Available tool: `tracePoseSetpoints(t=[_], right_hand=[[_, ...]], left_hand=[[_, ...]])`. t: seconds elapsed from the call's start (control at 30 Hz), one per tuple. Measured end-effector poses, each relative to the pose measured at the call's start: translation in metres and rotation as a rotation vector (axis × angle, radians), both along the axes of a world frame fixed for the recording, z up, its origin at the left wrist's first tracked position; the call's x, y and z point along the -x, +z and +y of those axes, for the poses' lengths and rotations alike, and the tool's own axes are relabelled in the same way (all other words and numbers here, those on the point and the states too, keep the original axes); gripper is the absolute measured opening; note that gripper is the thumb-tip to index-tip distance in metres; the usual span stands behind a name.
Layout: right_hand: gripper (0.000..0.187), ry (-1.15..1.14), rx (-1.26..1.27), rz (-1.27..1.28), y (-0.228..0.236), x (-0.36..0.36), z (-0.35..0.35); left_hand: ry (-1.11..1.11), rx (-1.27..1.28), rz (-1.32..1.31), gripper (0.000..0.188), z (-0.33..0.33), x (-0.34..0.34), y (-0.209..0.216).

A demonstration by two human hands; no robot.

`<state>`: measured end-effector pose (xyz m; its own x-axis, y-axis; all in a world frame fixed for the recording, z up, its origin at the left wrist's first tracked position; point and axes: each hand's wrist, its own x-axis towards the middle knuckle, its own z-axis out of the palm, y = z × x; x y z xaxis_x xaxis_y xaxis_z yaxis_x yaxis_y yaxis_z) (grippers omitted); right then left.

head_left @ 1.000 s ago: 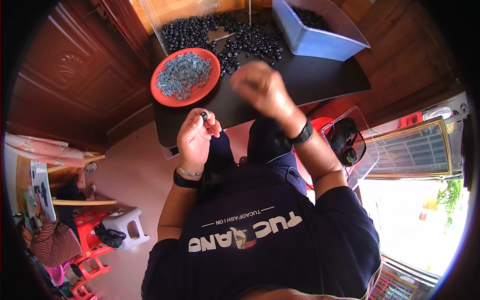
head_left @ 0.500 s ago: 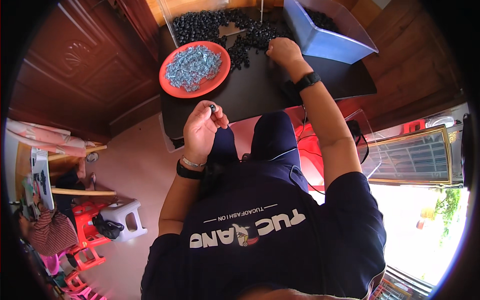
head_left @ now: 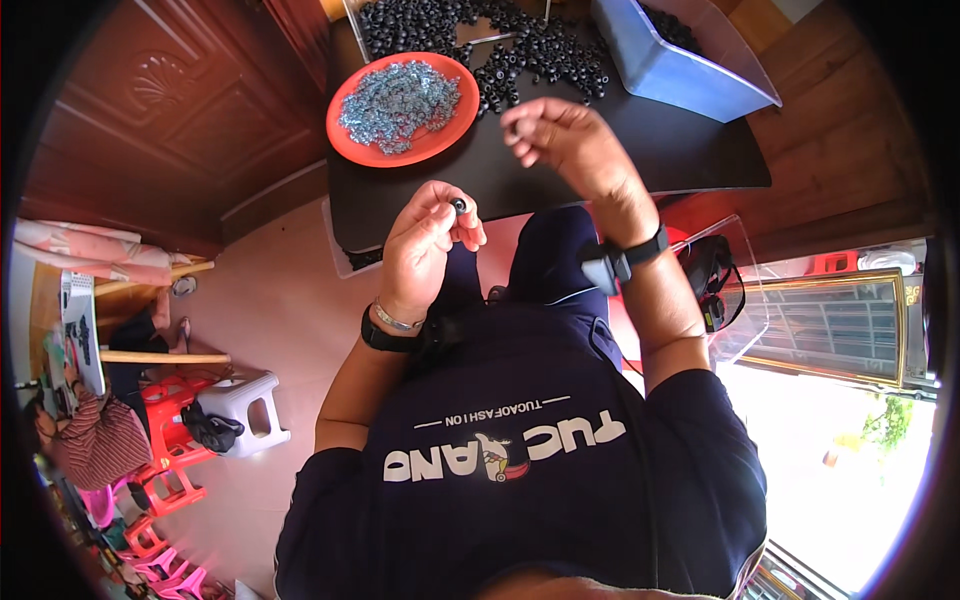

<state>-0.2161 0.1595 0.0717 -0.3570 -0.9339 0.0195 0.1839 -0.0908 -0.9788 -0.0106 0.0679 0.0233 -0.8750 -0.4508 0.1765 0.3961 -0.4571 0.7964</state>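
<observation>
My left hand [head_left: 420, 240] is raised over my lap, pinching a small round black part [head_left: 458, 205] between thumb and fingertips. To its right and farther off, my right hand [head_left: 585, 150] hangs above the table's near edge, fingers closed in a pinch. A small dark piece [head_left: 516, 128] shows at its fingertips, blurred by motion. Beyond the hands, many similar black parts [head_left: 545, 55] lie loose on the tabletop. An orange-red plate [head_left: 345, 150] at the left of the table holds a heap of small shiny bluish-clear pieces [head_left: 400, 105].
A translucent blue bin [head_left: 670, 75] with black parts inside stands at the table's far right. The dark table [head_left: 690, 155] ends just before my knees. Stools [head_left: 250, 415] and a seated person [head_left: 105, 445] are at the far left. A clear box [head_left: 745, 300] sits right of my legs.
My right hand has drawn back from the black parts toward my left hand, with a small dark piece at its fingertips. My left hand keeps its pinch on the black part.
</observation>
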Motion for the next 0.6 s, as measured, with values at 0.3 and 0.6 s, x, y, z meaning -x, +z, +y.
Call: tracePoseSetpoints(t=[0.3,0.6], right_hand=[[0.016,0.155,0.100,-0.476,-0.026,-0.052,0.013],[0.016,0.126,0.057,-0.388,-0.025,-0.057,0.020]], left_hand=[[0.007,0.109,-0.017,0.021,0.010,-0.002,0.008],[0.017,0.136,-0.035,0.022,0.013,-0.002,0.007]])
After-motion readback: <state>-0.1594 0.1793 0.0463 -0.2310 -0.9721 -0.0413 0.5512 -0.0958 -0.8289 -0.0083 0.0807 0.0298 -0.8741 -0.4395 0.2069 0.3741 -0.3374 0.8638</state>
